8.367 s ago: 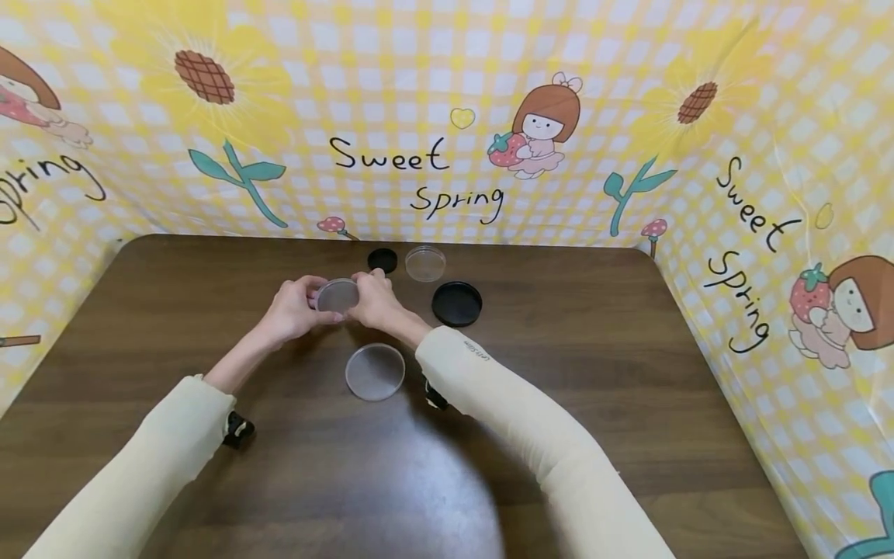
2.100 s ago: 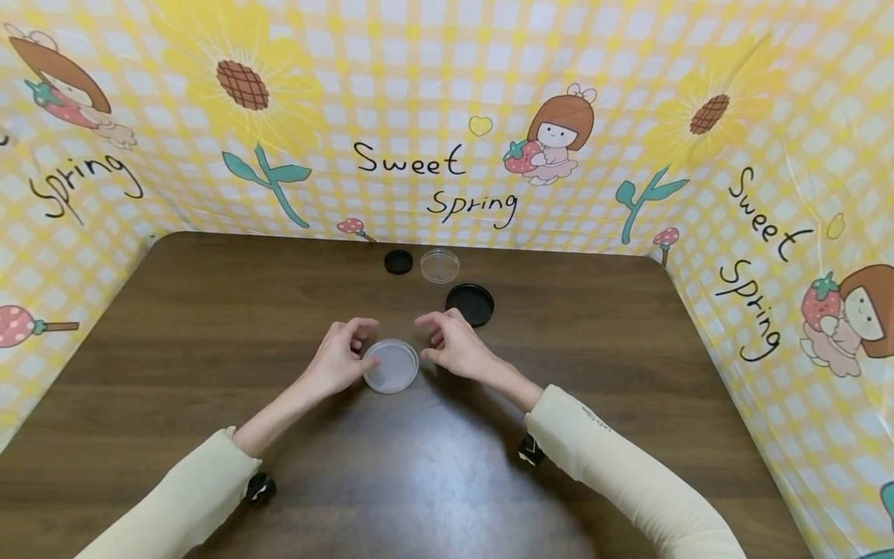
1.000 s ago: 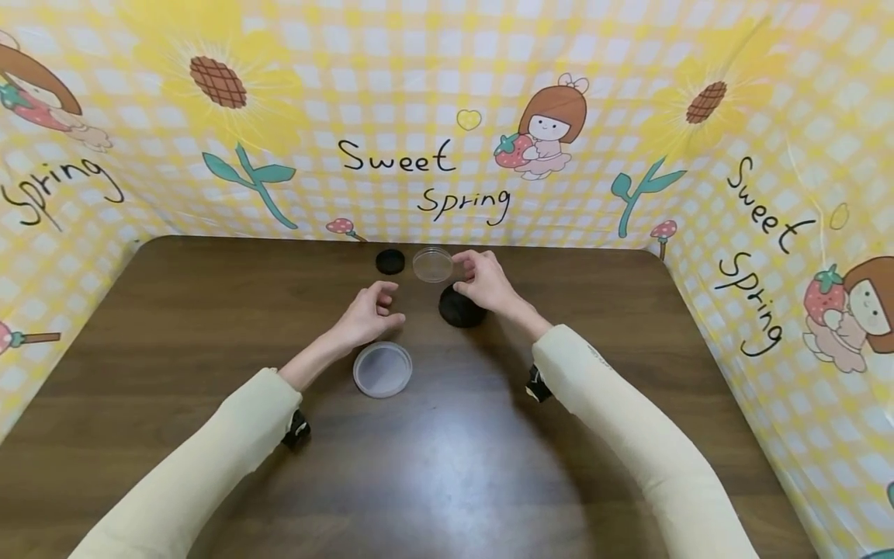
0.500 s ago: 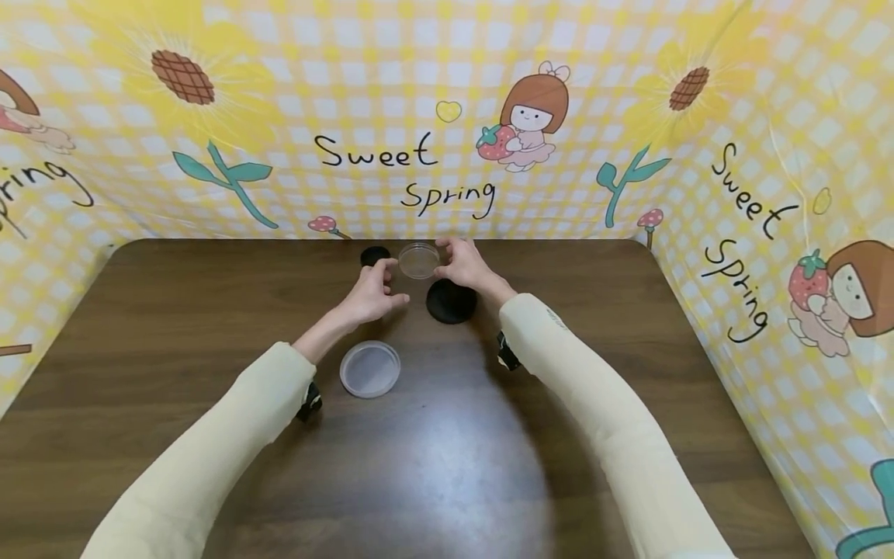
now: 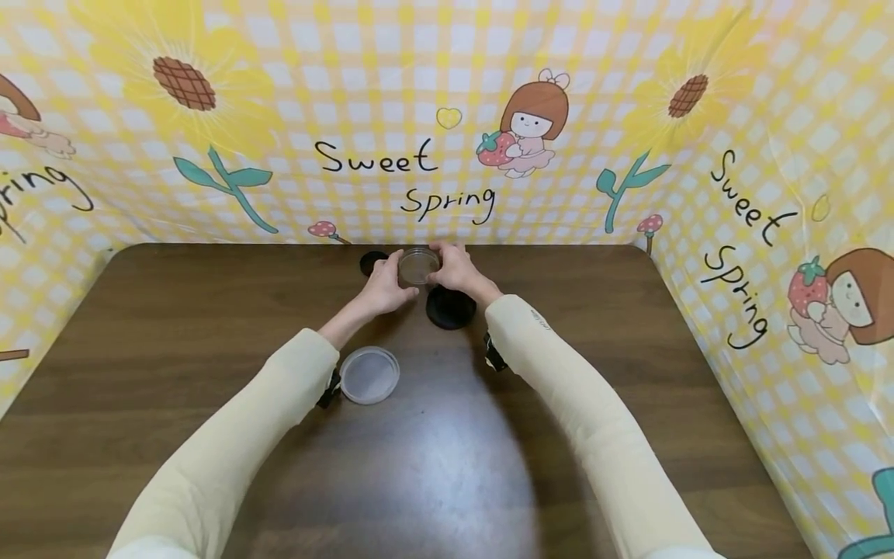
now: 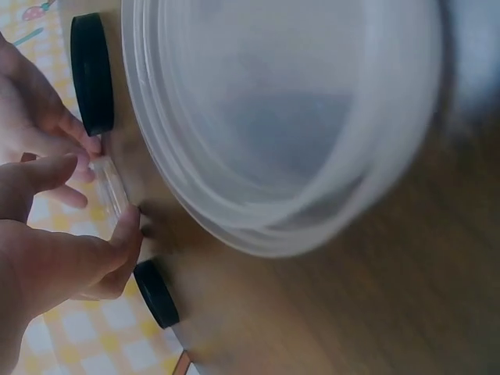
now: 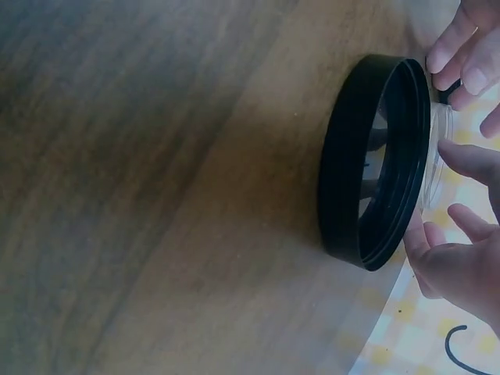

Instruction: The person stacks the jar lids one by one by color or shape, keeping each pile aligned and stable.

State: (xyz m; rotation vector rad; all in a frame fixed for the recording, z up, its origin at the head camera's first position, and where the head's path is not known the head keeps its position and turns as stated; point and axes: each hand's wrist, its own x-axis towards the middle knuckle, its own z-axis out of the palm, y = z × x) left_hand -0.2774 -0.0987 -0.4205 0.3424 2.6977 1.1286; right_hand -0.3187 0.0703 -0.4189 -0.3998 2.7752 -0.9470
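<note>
At the far side of the table, both hands grip a small clear round shallow dish (image 5: pixel 418 267) from opposite sides. My left hand (image 5: pixel 382 287) has its fingertips and thumb along the dish's left edge. Fingers and thumb of my right hand (image 5: pixel 455 268) curl at the right edge. A larger black round lid (image 7: pixel 375 164), with a stepped rim, lies just below the right hand. A smaller black lid (image 6: pixel 156 294) sits beyond the left fingers, partly hidden in the head view. Nearer me lies a translucent round dish (image 5: pixel 370 375) with another nested in it, close to the left wrist.
The brown wood-grain table (image 5: pixel 580 435) meets a yellow checked cloth wall (image 5: pixel 293 202) right behind the hands and the small dish. More of this cloth (image 5: pixel 789 310) rises along the right side. A black wrist camera (image 5: pixel 328 388) hangs beside the nested dishes.
Earlier, both hands held a translucent dish, which then came to lie in the larger one. Both hands have since moved to the far side and closed in on the small clear dish.
</note>
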